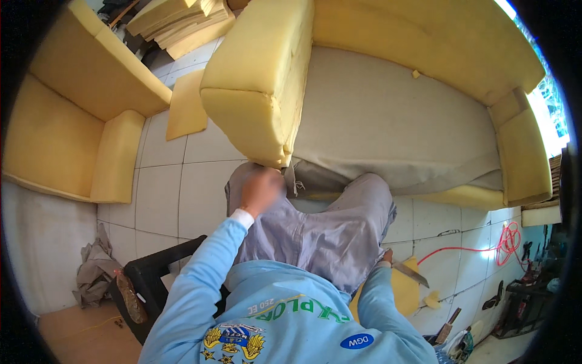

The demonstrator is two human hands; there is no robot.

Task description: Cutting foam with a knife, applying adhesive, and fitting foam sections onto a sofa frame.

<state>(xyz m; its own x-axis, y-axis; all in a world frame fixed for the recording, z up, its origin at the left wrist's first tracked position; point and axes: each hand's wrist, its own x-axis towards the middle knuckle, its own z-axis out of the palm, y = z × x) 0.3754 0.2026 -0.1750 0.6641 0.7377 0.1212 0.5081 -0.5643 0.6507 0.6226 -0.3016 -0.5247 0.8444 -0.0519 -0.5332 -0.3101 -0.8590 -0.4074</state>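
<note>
My left hand [259, 193] is over my left knee, just below the lower front corner of the yellow foam-covered sofa arm [242, 115]. Its fingers are blurred, so what they touch is unclear. Down at my right side, partly behind my thigh, my right hand [386, 257] is closed on a knife; the wide blade [412, 275] points out to the right. Grey-beige fabric [394, 109] covers the sofa's seat, and its loose, frayed edge hangs between my knees.
Another yellow foam seat [54, 130] stands at the left. Flat foam sheets [182, 24] are stacked at the back, and one foam piece [187, 106] lies on the tiles. Crumpled grey cloth [97, 267] is at lower left. A red hose [508, 244] coils at the right, near tools.
</note>
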